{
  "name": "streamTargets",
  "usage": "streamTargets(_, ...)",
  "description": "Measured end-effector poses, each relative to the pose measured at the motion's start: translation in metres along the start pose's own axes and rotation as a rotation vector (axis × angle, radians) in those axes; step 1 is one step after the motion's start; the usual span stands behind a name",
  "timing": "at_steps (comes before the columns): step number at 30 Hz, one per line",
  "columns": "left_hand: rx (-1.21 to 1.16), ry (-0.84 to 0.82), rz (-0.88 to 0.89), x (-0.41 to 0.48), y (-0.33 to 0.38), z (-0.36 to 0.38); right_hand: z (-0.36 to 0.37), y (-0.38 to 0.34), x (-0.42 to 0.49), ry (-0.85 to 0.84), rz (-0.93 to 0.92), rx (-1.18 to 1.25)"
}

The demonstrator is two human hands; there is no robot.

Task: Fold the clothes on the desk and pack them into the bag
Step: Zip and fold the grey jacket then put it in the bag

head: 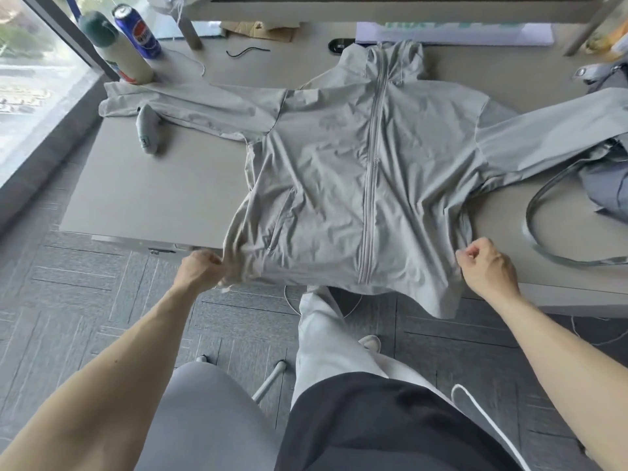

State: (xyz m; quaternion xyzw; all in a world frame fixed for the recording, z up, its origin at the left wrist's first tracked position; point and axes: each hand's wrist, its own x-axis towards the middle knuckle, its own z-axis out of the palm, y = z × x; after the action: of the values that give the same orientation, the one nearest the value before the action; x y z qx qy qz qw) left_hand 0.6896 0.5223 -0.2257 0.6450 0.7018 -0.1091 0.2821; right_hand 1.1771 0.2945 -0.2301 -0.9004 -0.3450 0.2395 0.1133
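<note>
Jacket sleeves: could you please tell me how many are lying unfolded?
2. One sleeve stretches toward the bottle; the other sleeve lies across the bag, its cuff out of frame.

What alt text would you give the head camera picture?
A light grey zip-up jacket lies spread flat on a desk; the left hand and right hand each grip a bottom corner. A grey bag sits at the right edge.

We note a light grey, thin-fabric zip-front jacket (pixel 356 171) spread front-up on the pale grey desk (pixel 153 198), sleeves out. Our left hand (pixel 200 270) and right hand (pixel 486 266) each pinch a hem corner (hem overhangs the near edge).
</note>
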Motion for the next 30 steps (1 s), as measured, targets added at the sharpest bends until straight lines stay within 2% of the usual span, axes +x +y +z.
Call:
streamTargets(3,-0.123,0.124,0.099,0.004,0.024,0.002,0.005,-0.008,0.003,-0.060,-0.010,-0.034)
streamTargets(5,-0.140,0.125,0.117,0.010,0.043,0.003,0.009,-0.018,0.006,-0.090,0.005,-0.083)
streamTargets(9,-0.148,0.105,-0.020,0.037,0.054,0.008,0.010,-0.029,0.013,-0.099,0.089,-0.072)
streamTargets(13,-0.080,0.001,-0.014,0.042,0.053,0.012,0.011,-0.024,0.020,-0.066,0.092,-0.084)
streamTargets(16,-0.122,0.066,-0.027,0.039,0.050,0.007,0.004,-0.026,0.019,-0.099,0.104,-0.088)
streamTargets(20,-0.083,0.185,-0.065,0.035,0.037,-0.010,-0.021,-0.010,0.014,0.045,0.103,-0.004)
streamTargets(26,0.028,0.022,-0.098,0.031,0.035,-0.009,-0.023,0.010,0.008,-0.106,0.159,-0.028)
streamTargets(30,0.009,0.211,-0.006,0.034,0.046,-0.006,-0.026,-0.005,0.024,0.027,0.204,0.147)
